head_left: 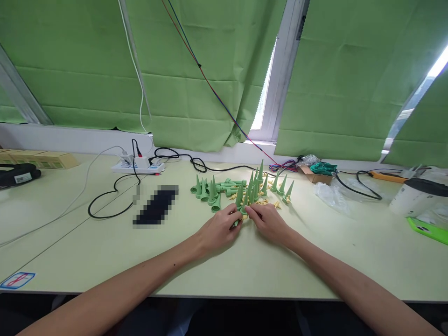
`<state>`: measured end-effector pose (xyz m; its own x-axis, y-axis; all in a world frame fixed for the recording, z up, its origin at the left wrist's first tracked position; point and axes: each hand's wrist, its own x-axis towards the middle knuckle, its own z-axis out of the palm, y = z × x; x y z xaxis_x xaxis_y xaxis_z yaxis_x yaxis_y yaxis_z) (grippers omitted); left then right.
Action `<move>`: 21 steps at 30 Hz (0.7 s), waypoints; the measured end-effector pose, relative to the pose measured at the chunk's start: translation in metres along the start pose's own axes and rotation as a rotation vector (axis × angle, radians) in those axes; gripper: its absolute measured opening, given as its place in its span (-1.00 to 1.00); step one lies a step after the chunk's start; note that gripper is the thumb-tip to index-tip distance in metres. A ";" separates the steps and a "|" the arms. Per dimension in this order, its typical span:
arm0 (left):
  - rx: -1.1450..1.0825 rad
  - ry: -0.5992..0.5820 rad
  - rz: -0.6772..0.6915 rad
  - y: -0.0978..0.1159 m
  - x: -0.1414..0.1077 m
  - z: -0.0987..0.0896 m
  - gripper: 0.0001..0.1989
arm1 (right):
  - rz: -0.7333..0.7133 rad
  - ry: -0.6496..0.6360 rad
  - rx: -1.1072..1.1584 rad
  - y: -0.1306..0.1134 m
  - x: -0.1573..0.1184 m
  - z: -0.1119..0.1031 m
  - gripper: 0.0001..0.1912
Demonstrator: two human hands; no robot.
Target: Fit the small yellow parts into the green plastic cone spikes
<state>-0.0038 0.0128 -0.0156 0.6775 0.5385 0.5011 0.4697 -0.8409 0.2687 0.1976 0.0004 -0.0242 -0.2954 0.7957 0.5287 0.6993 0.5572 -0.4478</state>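
Observation:
Over the near side of a pile of parts, both my hands meet with fingertips almost touching. My left hand is closed around a green plastic spike, mostly hidden by the fingers. My right hand pinches at a small yellow plastic piece between the hands; the fingers hide much of it. Just beyond stand several upright green cone-shaped spikes. Green hollow tubes lie to the left of them, and small yellow pieces are scattered among and behind the spikes.
A dark pixelated patch covers something left of the pile. Behind it are a white power strip and black cables. Right are a small cardboard box, clear plastic bags, a white cup and a green phone.

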 end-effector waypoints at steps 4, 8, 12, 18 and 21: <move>0.023 -0.010 -0.011 -0.001 0.000 0.001 -0.81 | -0.010 -0.013 0.000 0.000 0.000 0.000 -0.54; 0.044 -0.014 -0.025 -0.002 -0.001 0.003 -0.83 | -0.012 -0.015 0.007 0.000 0.000 0.000 -0.54; 0.049 -0.018 -0.043 -0.002 -0.001 0.004 -0.84 | -0.022 -0.017 0.014 -0.001 0.000 0.000 -0.54; 0.023 -0.036 -0.054 -0.001 -0.002 0.003 -0.83 | -0.036 -0.023 0.013 -0.002 0.000 -0.002 -0.54; 0.018 -0.034 -0.043 -0.001 -0.001 0.003 -0.82 | -0.041 -0.018 0.008 -0.003 0.000 -0.002 -0.53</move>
<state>-0.0037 0.0131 -0.0188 0.6750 0.5758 0.4613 0.5087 -0.8161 0.2743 0.1970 -0.0018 -0.0216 -0.3353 0.7763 0.5338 0.6812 0.5911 -0.4318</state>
